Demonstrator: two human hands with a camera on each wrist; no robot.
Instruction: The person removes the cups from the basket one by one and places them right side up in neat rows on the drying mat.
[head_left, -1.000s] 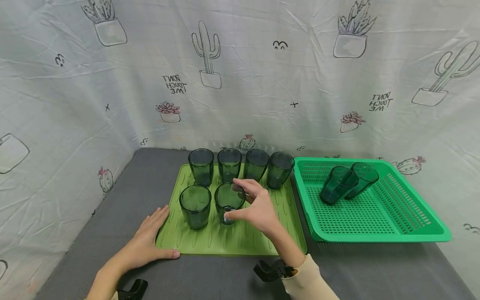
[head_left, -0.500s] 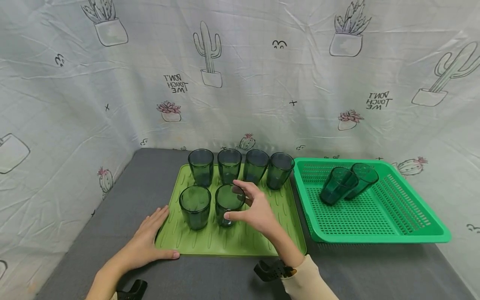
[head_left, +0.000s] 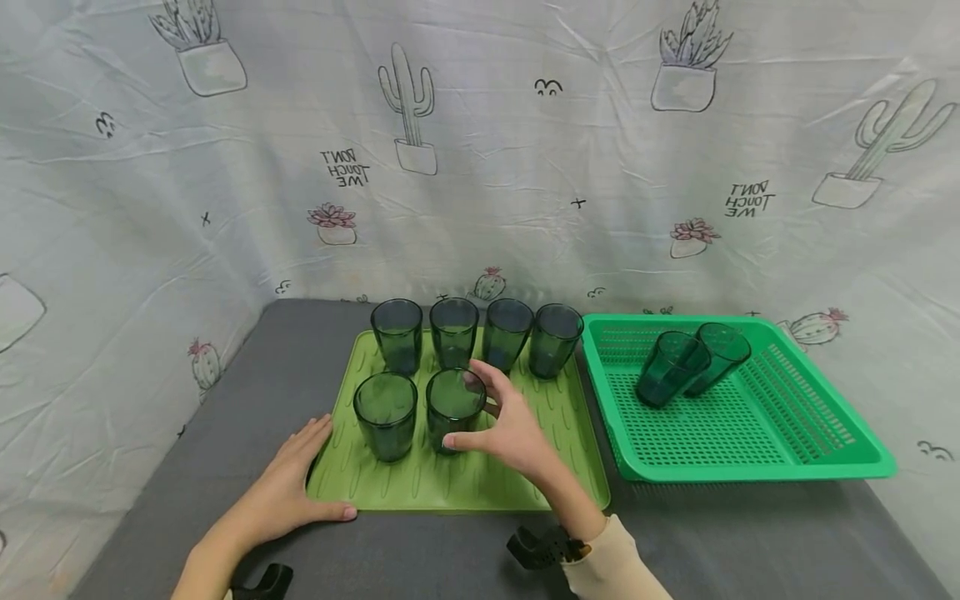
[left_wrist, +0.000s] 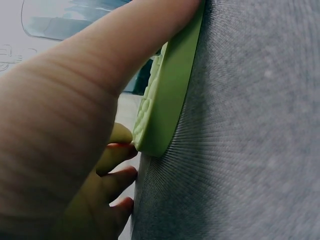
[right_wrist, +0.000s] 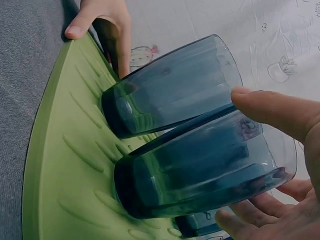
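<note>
A dark green drinking glass (head_left: 454,412) stands upright in the front row on a light green ridged mat (head_left: 510,483). My right hand (head_left: 510,425) holds this glass from its right side, thumb in front and fingers behind near the rim. In the right wrist view the base of the held glass (right_wrist: 200,165) meets the mat. To its left is a similar glass (head_left: 387,417). My left hand (head_left: 281,483) rests at the mat's front left corner, fingers stretched along the left edge and thumb at the front edge.
Several matching glasses (head_left: 453,329) stand in a row at the back of the mat. On the right sits a green plastic basket (head_left: 757,475), where two glasses (head_left: 672,367) lean together. A white patterned cloth (head_left: 487,167) hangs behind the grey table (head_left: 405,558).
The glass in my right hand has sunk very slightly and settled onto the mat. My left hand keeps its place at the corner. The whole view has shifted a little.
</note>
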